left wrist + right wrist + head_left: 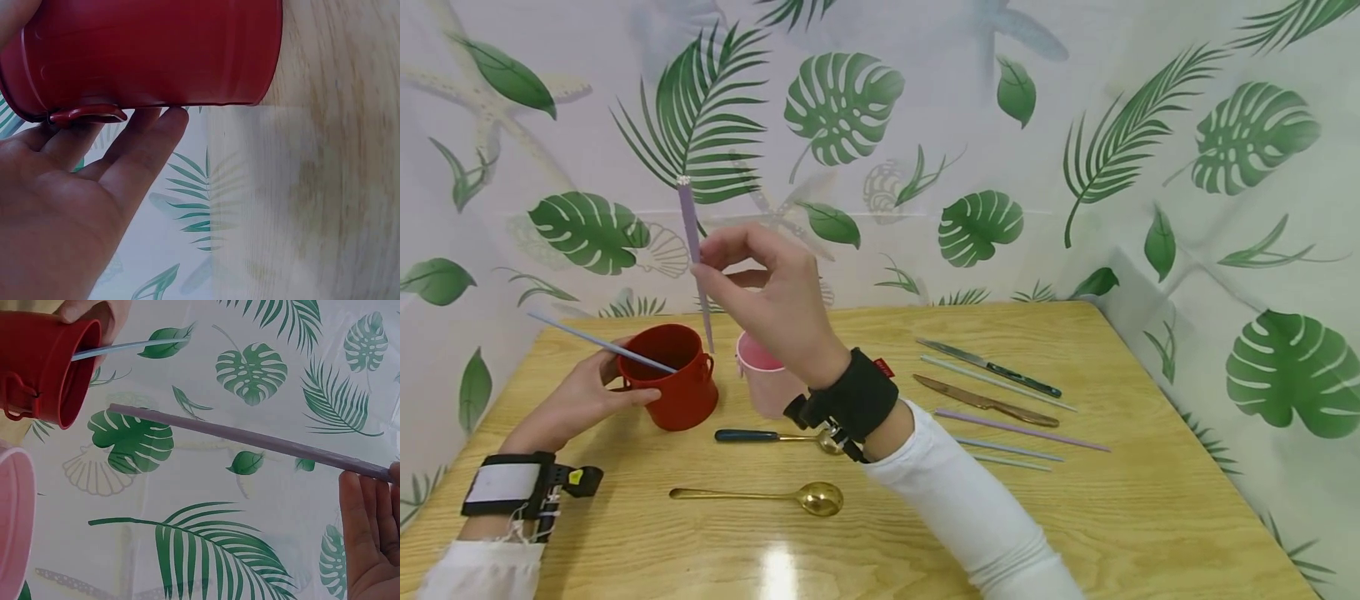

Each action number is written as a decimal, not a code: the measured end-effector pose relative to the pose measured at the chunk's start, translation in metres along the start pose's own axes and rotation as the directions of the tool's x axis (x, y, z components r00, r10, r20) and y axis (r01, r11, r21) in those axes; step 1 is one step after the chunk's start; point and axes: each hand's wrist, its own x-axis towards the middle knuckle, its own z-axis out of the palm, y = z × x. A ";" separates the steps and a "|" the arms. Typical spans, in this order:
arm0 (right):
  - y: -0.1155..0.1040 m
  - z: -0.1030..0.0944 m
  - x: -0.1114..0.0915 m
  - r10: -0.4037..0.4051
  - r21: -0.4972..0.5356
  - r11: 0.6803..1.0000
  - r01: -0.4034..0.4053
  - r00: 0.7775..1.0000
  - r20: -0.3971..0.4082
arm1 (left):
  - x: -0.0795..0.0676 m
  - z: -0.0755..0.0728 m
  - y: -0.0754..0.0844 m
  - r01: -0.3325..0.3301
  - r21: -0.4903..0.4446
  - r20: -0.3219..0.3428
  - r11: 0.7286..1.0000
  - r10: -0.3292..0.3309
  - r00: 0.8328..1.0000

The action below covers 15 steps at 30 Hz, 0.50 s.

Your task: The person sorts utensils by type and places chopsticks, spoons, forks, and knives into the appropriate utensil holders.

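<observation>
My left hand (580, 396) holds a small red metal bucket (687, 406) by its side, thumb in front and fingers around the back by a handle. The bucket stands upright on the table. A light blue chopstick (591, 339) leans inside it, its upper end sticking out to the left. My right hand (786, 308) pinches a purple chopstick (691, 218) near its upper part, between thumb and fingertips. It hangs nearly upright, its tapered lower end beside the red bucket's right rim in the head view. In the right wrist view the purple chopstick (231, 432) is outside the bucket's mouth.
A pink bucket (769, 390) stands just right of the red one, partly behind my right wrist. Two spoons, one gold (820, 498) and one dark-handled (748, 436), lie in front. On the right lie two knives (992, 367) and several chopsticks (1022, 429). A leaf-patterned sheet (917, 125) backs the table.
</observation>
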 end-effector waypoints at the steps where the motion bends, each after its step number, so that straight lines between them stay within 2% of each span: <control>1: 0.000 0.002 0.000 0.007 -0.016 1.000 -0.007 1.000 -0.006 | 0.000 0.000 0.000 0.000 -0.001 0.000 1.000 0.000 1.000; 7: 0.008 0.011 0.000 0.010 -0.065 0.998 -0.013 0.999 -0.039 | 0.001 0.002 -0.001 0.002 -0.003 0.004 1.000 -0.002 1.000; 15: 0.028 0.026 -0.002 0.042 -0.087 0.995 -0.040 0.999 0.021 | 0.001 0.000 -0.003 -0.002 -0.005 0.001 1.000 0.002 1.000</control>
